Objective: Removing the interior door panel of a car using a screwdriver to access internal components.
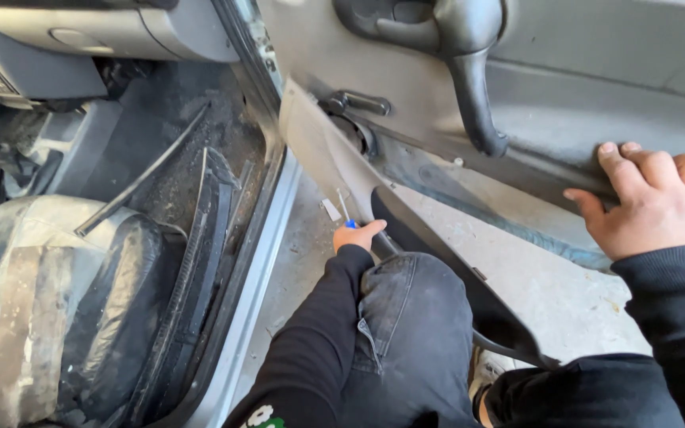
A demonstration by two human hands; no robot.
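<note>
An open car door with a grey inner panel (596,79) fills the upper right. My right hand (653,202) rests flat on the panel's lower part, fingers curled against it. My left hand (357,235) reaches down beside the door's lower edge and grips a screwdriver (345,211) with a blue handle and a thin metal shaft pointing up at the panel's bottom corner. A black pull handle (469,71) and a small black window crank (358,103) sit on the panel above. My knee in dark jeans (414,317) is just under the left hand.
The car's footwell with a dirty black floor mat (192,158) lies to the left, with a worn seat (49,301) covered in plastic. The silver door sill (255,293) runs diagonally. Concrete ground (549,293) shows under the door.
</note>
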